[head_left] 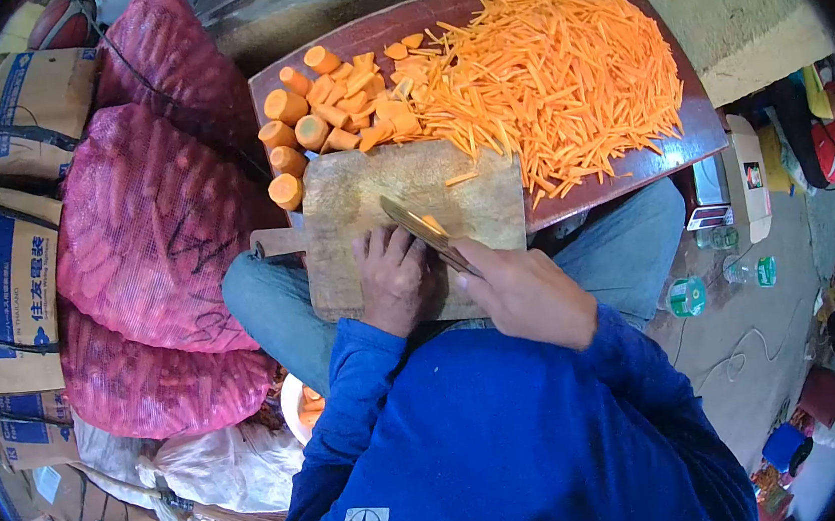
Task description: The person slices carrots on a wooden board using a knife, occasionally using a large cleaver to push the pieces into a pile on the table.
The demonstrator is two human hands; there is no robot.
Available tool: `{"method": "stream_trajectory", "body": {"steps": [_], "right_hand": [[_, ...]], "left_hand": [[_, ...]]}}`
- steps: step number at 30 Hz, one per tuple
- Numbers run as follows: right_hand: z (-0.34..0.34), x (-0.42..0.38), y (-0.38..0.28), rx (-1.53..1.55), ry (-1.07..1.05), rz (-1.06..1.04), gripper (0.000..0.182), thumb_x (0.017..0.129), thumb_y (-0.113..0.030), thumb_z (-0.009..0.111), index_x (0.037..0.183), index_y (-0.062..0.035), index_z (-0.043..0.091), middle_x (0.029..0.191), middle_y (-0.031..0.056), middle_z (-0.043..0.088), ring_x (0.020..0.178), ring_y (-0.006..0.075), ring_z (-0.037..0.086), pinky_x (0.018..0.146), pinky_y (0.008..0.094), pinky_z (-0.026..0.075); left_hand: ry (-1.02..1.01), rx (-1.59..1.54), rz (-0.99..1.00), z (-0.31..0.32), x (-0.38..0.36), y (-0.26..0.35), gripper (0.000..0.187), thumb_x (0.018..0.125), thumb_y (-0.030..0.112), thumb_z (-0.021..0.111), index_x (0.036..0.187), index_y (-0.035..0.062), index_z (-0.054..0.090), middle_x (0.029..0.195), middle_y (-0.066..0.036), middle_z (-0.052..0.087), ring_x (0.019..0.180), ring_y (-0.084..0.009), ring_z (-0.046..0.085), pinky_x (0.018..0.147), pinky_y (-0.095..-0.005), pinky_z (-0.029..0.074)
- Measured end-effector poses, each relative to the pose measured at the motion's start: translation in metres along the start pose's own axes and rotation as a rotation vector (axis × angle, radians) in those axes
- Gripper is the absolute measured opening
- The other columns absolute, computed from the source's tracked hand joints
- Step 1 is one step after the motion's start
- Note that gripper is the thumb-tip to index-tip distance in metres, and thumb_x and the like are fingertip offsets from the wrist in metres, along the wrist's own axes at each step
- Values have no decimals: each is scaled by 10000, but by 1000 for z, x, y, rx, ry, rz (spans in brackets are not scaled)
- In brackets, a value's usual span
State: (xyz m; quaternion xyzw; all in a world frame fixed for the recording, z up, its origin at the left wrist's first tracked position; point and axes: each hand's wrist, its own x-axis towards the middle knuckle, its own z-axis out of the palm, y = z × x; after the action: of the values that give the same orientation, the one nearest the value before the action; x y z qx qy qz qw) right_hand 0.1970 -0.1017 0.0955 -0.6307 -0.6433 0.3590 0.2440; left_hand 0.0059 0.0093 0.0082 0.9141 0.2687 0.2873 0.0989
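A worn wooden cutting board (330, 184) lies across the near edge of a dark red table (704, 127). My right hand (526, 290) is wrapped round the handle of a knife (419, 226), whose blade points up and left over the board. Beside the blade, my left hand (393, 268) rests on the board with its fingers bent; anything under them is hidden. A small orange carrot piece (433, 224) sits against the blade. Behind the board are carrot chunks (312, 132) at the left and a large heap of carrot sticks (571, 75) at the right.
Pink mesh sacks (143, 227) and cardboard boxes (3, 290) stand at the left. A white container (293, 408) with carrot pieces is by my left knee. On the floor at the right are plastic bottles (684, 297) and a thin cord.
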Motion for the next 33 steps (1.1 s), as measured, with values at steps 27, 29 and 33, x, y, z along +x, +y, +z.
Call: {"method": "stream_trajectory", "body": {"steps": [27,29,33], "right_hand": [[-3,-14,-9,73,25,-3,347,1090,-241,588,1296,29,517,882,317,716,849,529,709,714,615,558],[3,-15,-7,45,15,34,341,1090,-234,587,1302,25,522,866,311,716,855,531,709,721,617,552],[9,4,-2,32,36,-2,332,1084,-220,591,1309,17,535,896,321,717,870,530,712,731,624,550]], "left_hand": [[53,-40,-138,-8,1,2,330,713,87,803,1037,44,754,1003,-107,634,994,-329,594,941,-503,393],[34,-32,-132,-9,1,0,320,718,84,803,1032,44,757,1009,-104,643,989,-326,590,924,-495,388],[66,-36,-119,-4,0,1,305,727,85,803,1026,44,758,1018,-108,649,975,-327,582,933,-497,391]]}}
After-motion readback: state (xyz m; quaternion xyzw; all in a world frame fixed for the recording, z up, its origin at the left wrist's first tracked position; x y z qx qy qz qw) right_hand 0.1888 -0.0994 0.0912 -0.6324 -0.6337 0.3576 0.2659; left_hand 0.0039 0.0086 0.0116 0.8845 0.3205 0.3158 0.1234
